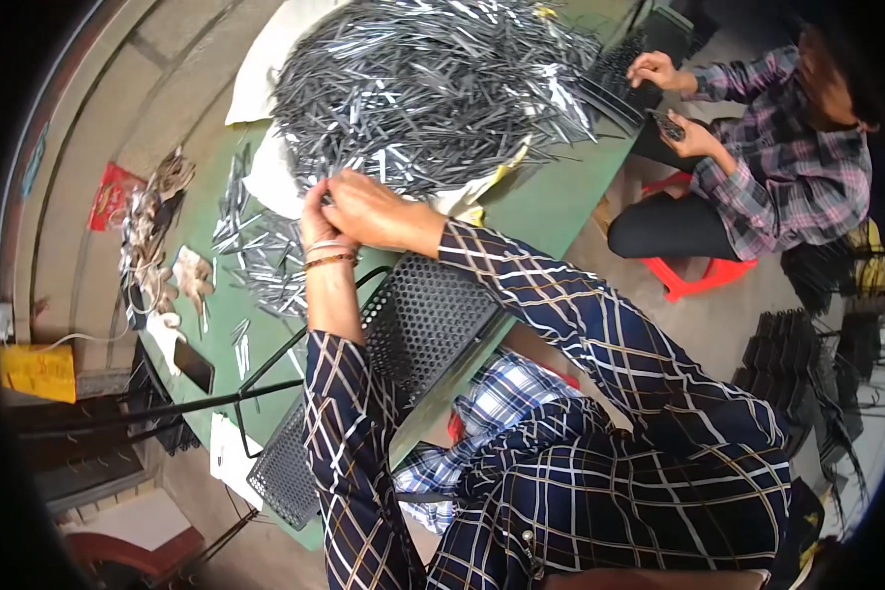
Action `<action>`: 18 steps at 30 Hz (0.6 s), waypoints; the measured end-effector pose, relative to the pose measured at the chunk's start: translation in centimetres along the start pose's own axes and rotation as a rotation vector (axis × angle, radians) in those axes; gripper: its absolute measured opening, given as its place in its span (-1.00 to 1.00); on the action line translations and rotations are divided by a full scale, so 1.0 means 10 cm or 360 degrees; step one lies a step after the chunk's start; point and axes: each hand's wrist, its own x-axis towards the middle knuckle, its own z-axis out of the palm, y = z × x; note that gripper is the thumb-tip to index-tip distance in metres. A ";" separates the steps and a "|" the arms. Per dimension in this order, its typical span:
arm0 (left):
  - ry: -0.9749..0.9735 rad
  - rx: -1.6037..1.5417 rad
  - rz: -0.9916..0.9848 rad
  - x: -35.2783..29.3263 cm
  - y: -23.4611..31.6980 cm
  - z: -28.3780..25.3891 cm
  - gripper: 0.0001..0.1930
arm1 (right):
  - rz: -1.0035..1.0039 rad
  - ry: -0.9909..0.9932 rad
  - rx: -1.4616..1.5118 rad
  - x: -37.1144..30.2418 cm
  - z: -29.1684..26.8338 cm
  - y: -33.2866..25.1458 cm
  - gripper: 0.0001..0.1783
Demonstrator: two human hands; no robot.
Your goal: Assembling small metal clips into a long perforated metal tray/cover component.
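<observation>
At the near edge of a large heap of thin dark grey strips (403, 98), my two hands meet. My left hand (317, 218) is closed, and a small dark bit shows between its fingers. Pressed against it from the right, my right hand (379, 211) has its fingers curled in over the same spot. What they hold is mostly hidden by the fingers. Just below my hands, a black perforated rack (433, 315) lies along the near side of the green table (560, 192). My left forearm crosses over that rack.
Loose strips (265, 265) are scattered left of the heap, near a dark phone (195, 368) and a glove (193, 275). A thin black bar (265, 393) crosses the table's left part. Across the table, a person (757, 167) sits on a red stool (693, 280), handling dark pieces.
</observation>
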 end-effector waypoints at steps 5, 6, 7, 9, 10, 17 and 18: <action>0.0155 -0.0012 0.0256 0.20 0.10 -0.22 -0.69 | 0.0002 -0.0010 0.0080 -0.07 -0.06 -0.09 -0.57; 0.0100 -0.0017 0.0240 0.20 0.08 -0.23 -0.69 | -0.0052 0.0085 0.0061 -0.08 -0.01 -0.06 -0.56; 0.0045 -0.0022 0.0224 0.21 0.06 -0.23 -0.68 | -0.0106 0.0181 0.0043 -0.09 0.04 -0.02 -0.55; 0.0032 -0.0035 0.0157 0.23 0.07 -0.21 -0.67 | -0.0039 0.0204 0.0122 -0.10 0.05 0.03 -0.54; 0.0027 -0.0056 0.0093 0.23 0.04 -0.20 -0.66 | -0.0174 0.0374 0.0094 -0.11 0.04 0.04 -0.57; -0.0279 -0.0081 0.0216 0.49 -0.21 -0.25 -0.61 | -0.0235 0.0802 0.0308 0.01 0.06 0.08 -0.76; -0.0244 -0.0139 0.0289 0.46 -0.13 -0.30 -0.60 | -0.0222 0.0801 0.0437 0.03 0.10 0.02 -0.80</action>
